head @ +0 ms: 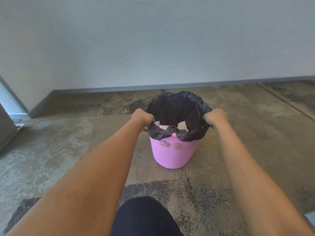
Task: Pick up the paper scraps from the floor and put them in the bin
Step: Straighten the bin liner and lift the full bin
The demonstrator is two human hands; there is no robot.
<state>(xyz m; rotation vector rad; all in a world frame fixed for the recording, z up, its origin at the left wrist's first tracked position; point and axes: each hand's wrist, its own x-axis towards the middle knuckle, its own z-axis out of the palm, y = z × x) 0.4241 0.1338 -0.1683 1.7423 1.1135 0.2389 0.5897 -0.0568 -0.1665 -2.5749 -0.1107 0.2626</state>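
A pink bin (pixel 173 154) stands on the carpet in the middle of the view, lined with a black plastic bag (pixel 179 106) whose mouth stands open above the rim. White paper scraps (pixel 181 126) lie inside the bag. My left hand (pixel 142 116) grips the bag's edge on the left side. My right hand (pixel 216 117) grips the bag's edge on the right side. Both arms are stretched forward.
Mottled brown and grey carpet (pixel 68 150) covers the floor. A pale wall with a grey skirting board (pixel 170 86) runs behind the bin. A grey panel or door edge (pixel 6 126) stands at the far left. My dark-clothed knee (pixel 144 217) is at the bottom.
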